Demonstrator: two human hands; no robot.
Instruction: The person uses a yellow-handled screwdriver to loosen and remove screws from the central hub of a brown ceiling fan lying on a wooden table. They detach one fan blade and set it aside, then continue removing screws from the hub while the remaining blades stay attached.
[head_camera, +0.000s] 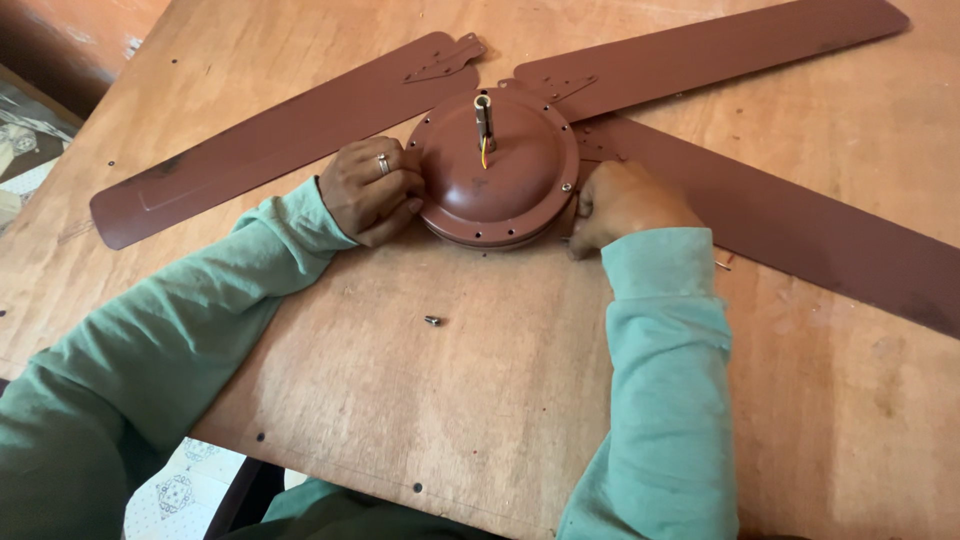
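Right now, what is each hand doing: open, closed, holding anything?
Left hand: fingers curled, gripping the left edge of the brown fan motor housing.
Right hand: closed at the housing's right edge; any held item cannot be told.

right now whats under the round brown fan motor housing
The fan motor housing sits on the wooden table, over the inner ends of the brown blades. Its underside and any fasteners beneath are covered. The left hand and right hand press its rim.
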